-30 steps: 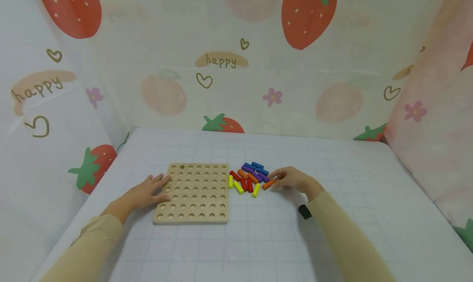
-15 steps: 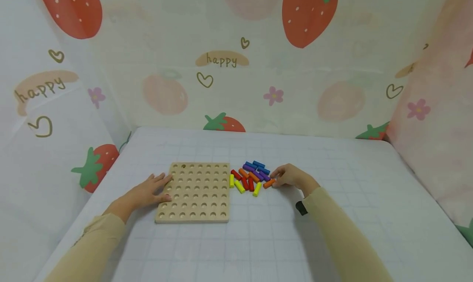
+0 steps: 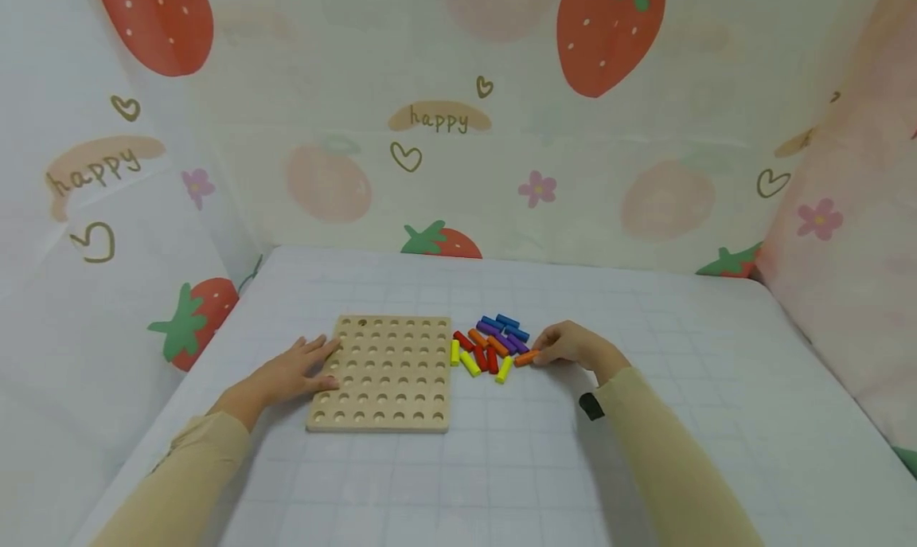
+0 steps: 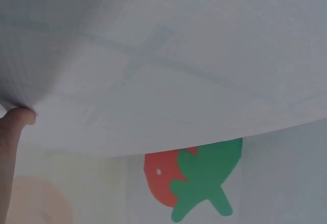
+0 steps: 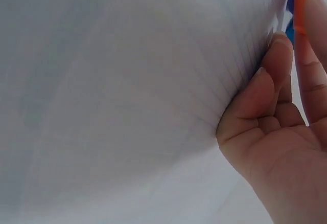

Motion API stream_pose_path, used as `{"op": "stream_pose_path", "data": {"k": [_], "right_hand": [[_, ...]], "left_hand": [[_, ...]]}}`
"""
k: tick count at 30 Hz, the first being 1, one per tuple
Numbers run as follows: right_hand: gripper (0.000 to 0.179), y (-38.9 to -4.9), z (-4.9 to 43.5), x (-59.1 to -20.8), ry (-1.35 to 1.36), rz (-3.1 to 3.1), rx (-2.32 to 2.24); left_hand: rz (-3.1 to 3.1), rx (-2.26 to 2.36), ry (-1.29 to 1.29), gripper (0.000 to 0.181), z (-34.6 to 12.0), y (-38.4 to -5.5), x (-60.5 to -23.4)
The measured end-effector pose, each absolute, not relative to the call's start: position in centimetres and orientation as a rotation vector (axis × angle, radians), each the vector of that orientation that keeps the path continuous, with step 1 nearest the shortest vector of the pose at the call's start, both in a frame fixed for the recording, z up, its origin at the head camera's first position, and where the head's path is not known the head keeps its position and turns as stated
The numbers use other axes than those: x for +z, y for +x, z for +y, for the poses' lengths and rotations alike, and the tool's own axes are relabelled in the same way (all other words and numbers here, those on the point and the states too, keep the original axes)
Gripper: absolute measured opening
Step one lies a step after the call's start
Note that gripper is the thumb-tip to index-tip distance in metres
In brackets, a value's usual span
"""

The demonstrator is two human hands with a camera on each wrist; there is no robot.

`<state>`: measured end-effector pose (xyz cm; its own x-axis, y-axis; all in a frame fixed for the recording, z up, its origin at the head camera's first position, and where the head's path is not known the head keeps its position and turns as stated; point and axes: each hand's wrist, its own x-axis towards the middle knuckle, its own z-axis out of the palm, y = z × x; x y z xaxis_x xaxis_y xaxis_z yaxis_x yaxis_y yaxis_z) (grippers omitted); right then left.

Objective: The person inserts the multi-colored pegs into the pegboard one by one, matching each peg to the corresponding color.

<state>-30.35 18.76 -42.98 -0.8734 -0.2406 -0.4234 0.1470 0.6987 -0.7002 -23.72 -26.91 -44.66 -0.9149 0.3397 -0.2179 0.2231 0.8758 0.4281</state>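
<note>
A square wooden pegboard (image 3: pixel 389 372) with rows of round holes lies on the table. My left hand (image 3: pixel 294 372) rests at its left edge, fingers spread and fingertips touching the board. Only a bit of that hand (image 4: pixel 13 137) shows in the left wrist view. To the right of the board lies a loose group of pegs: yellow pegs (image 3: pixel 470 363), red pegs (image 3: pixel 481 359), purple pegs (image 3: pixel 511 344) and blue pegs (image 3: pixel 508 321). My right hand (image 3: pixel 576 348) pinches the end of an orange peg (image 3: pixel 526 358) between thumb and index finger. In the right wrist view this orange peg (image 5: pixel 305 4) is cut off by the edge.
A white cloth with a faint grid covers the table (image 3: pixel 501 467). Fabric walls (image 3: pixel 458 181) printed with strawberries close it in at the back and sides. A small black object (image 3: pixel 591 406) shows beside the right sleeve.
My right thumb and fingers have come together on the orange peg's end. The left hand keeps its place on the pegboard. The head view has shifted slightly.
</note>
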Motion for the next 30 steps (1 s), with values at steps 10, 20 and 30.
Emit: {"op": "stream_pose_path", "data": {"k": [10, 20, 30], "right_hand": [[0.009, -29.9, 19.9, -43.2, -0.022, 2.239, -1.314], [0.027, -30.2, 18.9, -41.3, -0.041, 2.167, -1.509], [0.046, -30.4, 17.1, -40.3, 0.004, 2.18, -1.521]], "left_hand": [[2.736, 0.588, 0.419, 0.091, -26.7, -23.5, -45.0], [2.752, 0.604, 0.432, 0.09, -26.8, -23.8, -44.8], [2.736, 0.62, 0.406, 0.092, -26.9, -23.9, -44.8]]}}
